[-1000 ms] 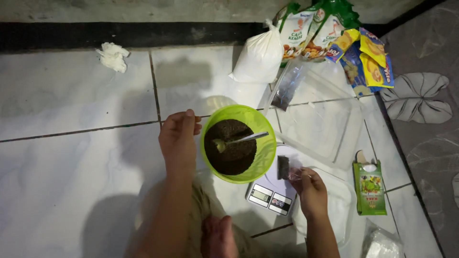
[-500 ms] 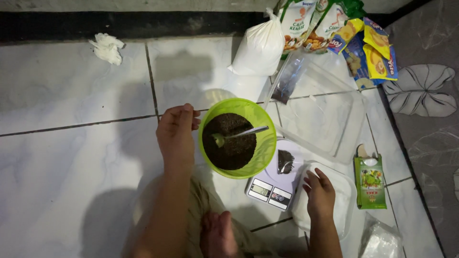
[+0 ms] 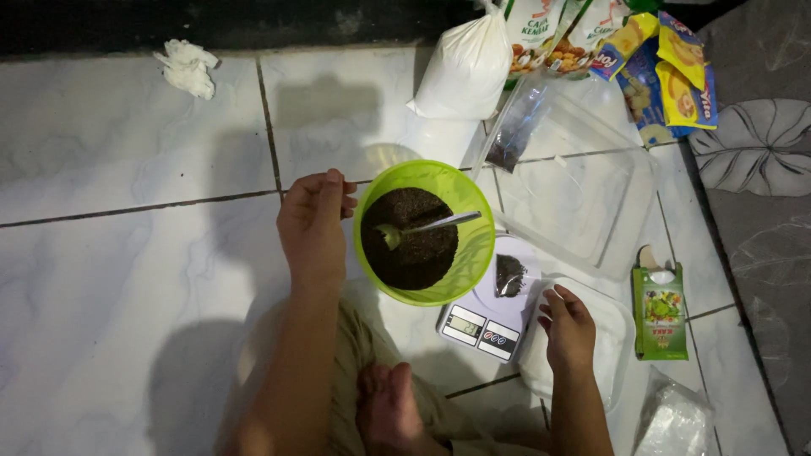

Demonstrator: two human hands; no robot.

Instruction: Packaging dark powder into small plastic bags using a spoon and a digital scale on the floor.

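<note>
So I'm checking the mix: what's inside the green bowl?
The green bowl holds a dark, crumbly heap with a metal spoon resting in it, bowl end down. The heap covers the bowl's bottom, so anything beneath is hidden.

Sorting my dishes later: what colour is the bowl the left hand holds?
Bright lime green; the bowl shows best in the head view, gripped at its rim by the left hand.

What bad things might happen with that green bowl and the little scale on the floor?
The left hand holds the green bowl by one edge only, so it might tip and spill the dark powder. The spoon leans over the rim and may slide out. The small dark pile lies bare on the scale, close to the right hand, which might knock it.
</note>
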